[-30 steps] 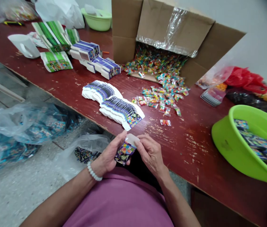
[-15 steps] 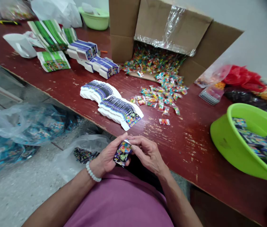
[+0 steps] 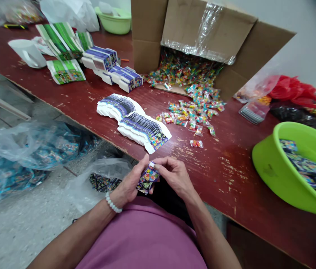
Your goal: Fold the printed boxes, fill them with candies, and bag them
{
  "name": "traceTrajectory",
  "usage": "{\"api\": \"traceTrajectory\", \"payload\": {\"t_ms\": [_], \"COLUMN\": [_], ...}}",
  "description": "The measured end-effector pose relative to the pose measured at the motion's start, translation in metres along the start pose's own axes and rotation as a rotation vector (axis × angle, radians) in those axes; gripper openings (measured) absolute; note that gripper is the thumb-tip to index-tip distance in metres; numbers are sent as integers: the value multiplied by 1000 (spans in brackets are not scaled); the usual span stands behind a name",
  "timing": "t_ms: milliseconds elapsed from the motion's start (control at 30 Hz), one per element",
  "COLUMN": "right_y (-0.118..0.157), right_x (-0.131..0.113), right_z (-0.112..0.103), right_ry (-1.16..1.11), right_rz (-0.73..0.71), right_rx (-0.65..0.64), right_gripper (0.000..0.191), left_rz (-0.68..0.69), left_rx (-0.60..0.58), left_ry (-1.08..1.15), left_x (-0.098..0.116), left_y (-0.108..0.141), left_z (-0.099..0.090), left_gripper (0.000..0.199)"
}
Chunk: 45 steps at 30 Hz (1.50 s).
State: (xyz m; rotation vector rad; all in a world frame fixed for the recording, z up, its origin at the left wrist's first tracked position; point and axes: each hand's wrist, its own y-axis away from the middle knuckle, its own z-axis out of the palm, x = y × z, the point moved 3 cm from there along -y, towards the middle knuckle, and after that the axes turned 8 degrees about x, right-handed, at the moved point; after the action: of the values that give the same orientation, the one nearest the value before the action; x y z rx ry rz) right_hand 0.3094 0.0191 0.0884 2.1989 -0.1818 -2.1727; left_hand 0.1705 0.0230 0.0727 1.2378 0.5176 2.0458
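A small printed carton [image 3: 147, 180], dark purple with colourful pictures, lies in my left hand [image 3: 131, 183], whose fingers wrap round it from beneath. At the carton's upper end, my right hand [image 3: 173, 173] pinches a white flap between thumb and forefinger. Just beyond my hands, a fanned row of flat purple and white cartons [image 3: 143, 129] rests on the red table. Beside that row, several small wrapped candies [image 3: 193, 112] are spread, with one candy packet [image 3: 196, 144] apart from the others.
A cardboard box [image 3: 208, 33] tipped open spills candies onto the table [image 3: 216, 179]. A green basin [image 3: 269, 168] of dark packets stands at the right. Bundled green cartons [image 3: 66, 73], purple bundles [image 3: 127, 78] and a white mug [image 3: 27, 54] sit at back left. Plastic bags [image 3: 34, 145] lie below.
My right thumb and forefinger have closed on the carton's upper flap, where the fingers were more spread before. The carton tilts slightly in my left hand. The view shifted a little.
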Motion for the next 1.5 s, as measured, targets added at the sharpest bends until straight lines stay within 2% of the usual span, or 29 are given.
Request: {"api": "traceTrajectory", "payload": {"t_ms": [167,267,333,367,433,500,600,667,767,867,1033,1167,1267,1333,1400,1433,1500], "right_y": [14,15,6,-3,-26,-52,-84,-95,-99,-97,-97,-101,-101,-94,-79,-69,-45], "right_x": [1,7,9,9,7,6,11,15,20,21,24,29,26,17,3,-5,-16], "right_z": [10,16,15,10,-5,-22,-34,-35,-32,-30,-35,-42,-48,-49,-43,-38,-27], "right_ry": [124,164,195,225,337,520,800,963,1115,1127,946,549,141,-51,-139,-152,-160], "right_rz": [-254,-301,-288,-274,-262,-292,-322,-284,-182,-143,-148,-102,-57,-39,-25,-7,56], "right_rx": [-11,-29,-55,-21,149,331,381,380,414,456,576,589,536,492,377,283,92], "right_gripper": [16,22,23,24,30,39,53,62,67,67,61,37,32,35,35,34,28], "left_rz": [-27,-7,86,149,274,370,505,612,692,755,887,954,957,907,782,680,380], "left_rx": [-8,17,65,102,209,347,545,675,774,746,661,555,531,498,360,238,-74], "left_ry": [117,99,10,-56,-226,-433,-804,-994,-1052,-988,-991,-1019,-939,-799,-606,-505,-333], "left_x": [8,12,17,20,25,29,35,40,46,51,55,55,61,69,73,72,57], "left_y": [-4,-3,1,4,12,18,25,29,31,29,22,18,17,16,15,15,16], "left_z": [-4,-9,-16,-22,-40,-67,-112,-137,-155,-148,-107,-80,-70,-64,-53,-45,-24], "left_gripper": [26,28,35,39,47,54,58,59,55,50,40,34,34,37,42,45,48]}}
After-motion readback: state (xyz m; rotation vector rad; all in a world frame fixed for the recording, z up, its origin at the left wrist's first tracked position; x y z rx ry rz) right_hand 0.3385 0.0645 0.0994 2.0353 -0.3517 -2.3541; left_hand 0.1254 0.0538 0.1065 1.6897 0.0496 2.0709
